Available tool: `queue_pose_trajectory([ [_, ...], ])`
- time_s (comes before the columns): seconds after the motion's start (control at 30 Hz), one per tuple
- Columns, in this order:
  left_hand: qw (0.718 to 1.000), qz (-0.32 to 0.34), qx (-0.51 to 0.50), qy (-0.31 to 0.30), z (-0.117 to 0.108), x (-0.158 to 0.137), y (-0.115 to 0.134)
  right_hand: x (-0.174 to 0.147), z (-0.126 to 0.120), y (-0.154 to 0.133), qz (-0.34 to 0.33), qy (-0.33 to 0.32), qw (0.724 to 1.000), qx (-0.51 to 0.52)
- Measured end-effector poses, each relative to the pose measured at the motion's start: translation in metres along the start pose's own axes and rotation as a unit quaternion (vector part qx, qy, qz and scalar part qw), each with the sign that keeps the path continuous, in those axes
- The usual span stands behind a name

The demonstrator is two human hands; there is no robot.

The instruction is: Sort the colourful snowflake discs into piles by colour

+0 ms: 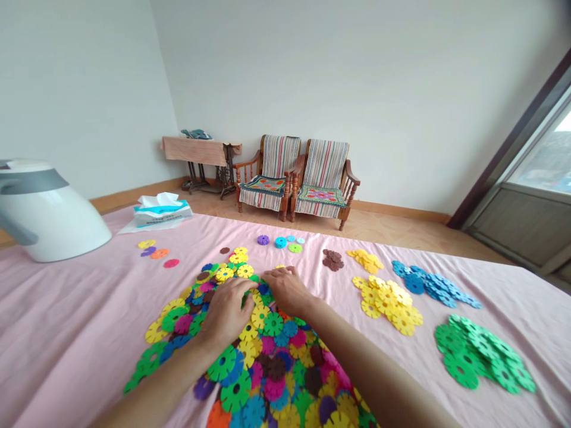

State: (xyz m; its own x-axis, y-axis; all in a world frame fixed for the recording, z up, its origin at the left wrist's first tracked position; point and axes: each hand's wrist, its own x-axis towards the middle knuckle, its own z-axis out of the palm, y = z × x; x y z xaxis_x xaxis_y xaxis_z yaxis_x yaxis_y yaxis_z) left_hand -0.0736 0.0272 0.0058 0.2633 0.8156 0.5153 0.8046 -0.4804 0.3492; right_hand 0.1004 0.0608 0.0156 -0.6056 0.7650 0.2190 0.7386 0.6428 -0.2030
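My left hand (228, 310) and right hand (288, 289) lay palm-down, close together, fingers loose, on the far part of the mixed disc pile (263, 351) on the near pink cloth (66, 333). The discs looked light, stiff and slippery; edge pinching seemed best.
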Motion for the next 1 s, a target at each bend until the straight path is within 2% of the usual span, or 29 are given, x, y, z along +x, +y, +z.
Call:
queue_pose_trajectory([
  [0.23, 0.998, 0.029, -0.023, -0.060, 0.003, -0.004, 0.008, -0.053, -0.019, 0.003, 0.016, -0.009, 0.999, -0.037],
  [0.33, 0.996, 0.039, -0.032, -0.069, 0.003, -0.005, 0.011, -0.073, -0.023, 0.004, 0.059, 0.063, 0.996, 0.010],
  [0.43, 0.994, 0.053, -0.043, -0.081, 0.004, -0.005, 0.010, -0.095, -0.031, 0.016, 0.142, 0.177, 0.972, 0.057],
  [0.5, 0.993, 0.064, -0.050, -0.083, 0.006, -0.005, 0.008, -0.113, -0.042, 0.034, 0.213, 0.230, 0.948, 0.054],
  [0.6, 0.992, 0.076, -0.057, -0.077, 0.009, -0.004, 0.006, -0.149, -0.065, 0.073, 0.328, 0.262, 0.907, 0.014],
  [0.7, 0.992, 0.081, -0.056, -0.077, 0.010, -0.004, 0.005, -0.195, -0.088, 0.112, 0.437, 0.257, 0.859, -0.073],
  [0.8, 0.993, 0.080, -0.049, -0.070, 0.009, -0.004, 0.004, -0.243, -0.104, 0.142, 0.552, 0.235, 0.786, -0.147],
  [0.9, 0.994, 0.079, -0.047, -0.065, 0.010, -0.004, 0.003, -0.285, -0.110, 0.163, 0.629, 0.216, 0.730, -0.159],
  [1.0, 0.994, 0.080, -0.049, -0.061, 0.011, -0.004, 0.002, -0.314, -0.109, 0.175, 0.680, 0.206, 0.689, -0.139],
])
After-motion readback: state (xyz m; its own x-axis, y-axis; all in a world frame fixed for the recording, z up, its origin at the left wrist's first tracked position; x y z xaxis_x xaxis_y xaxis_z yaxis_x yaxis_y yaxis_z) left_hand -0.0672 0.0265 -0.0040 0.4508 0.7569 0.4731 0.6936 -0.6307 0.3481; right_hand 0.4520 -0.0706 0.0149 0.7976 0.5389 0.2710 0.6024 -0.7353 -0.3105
